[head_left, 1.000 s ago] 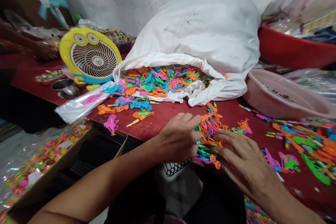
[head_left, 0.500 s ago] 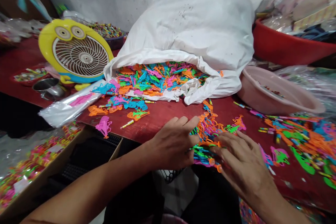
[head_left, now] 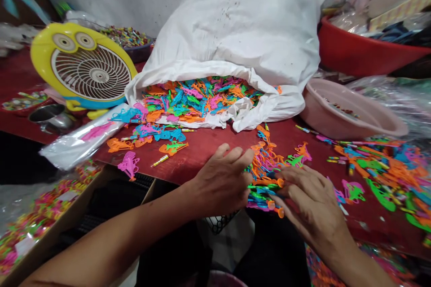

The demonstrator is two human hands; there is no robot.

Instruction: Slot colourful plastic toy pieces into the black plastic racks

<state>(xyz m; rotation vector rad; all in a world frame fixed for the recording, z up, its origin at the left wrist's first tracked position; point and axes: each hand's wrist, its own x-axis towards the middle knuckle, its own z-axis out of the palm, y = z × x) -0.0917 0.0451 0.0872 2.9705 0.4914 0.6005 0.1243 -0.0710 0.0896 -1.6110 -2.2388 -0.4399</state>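
Observation:
A bundle of small bright plastic toy pieces, mostly orange, green and blue, lies at the table's front edge between my hands. My left hand is closed round the bundle's left side, its fingers curled and the fingertips partly hidden. From the right, my right hand grips the ends of the pieces, with bent fingers above and the thumb below. Round orange tips poke out beside that thumb. Just behind the hands is a loose heap of orange and pink pieces.
A big white sack spills more pieces onto the red table. At left stand a yellow fan, a metal cup and a plastic bag. A pink basin, a red basin and a pile of pieces are at right.
The view has shifted slightly, so most things sit a little further left. My right hand has drawn slightly back from my left, and its thumb reaches lower along the bundle.

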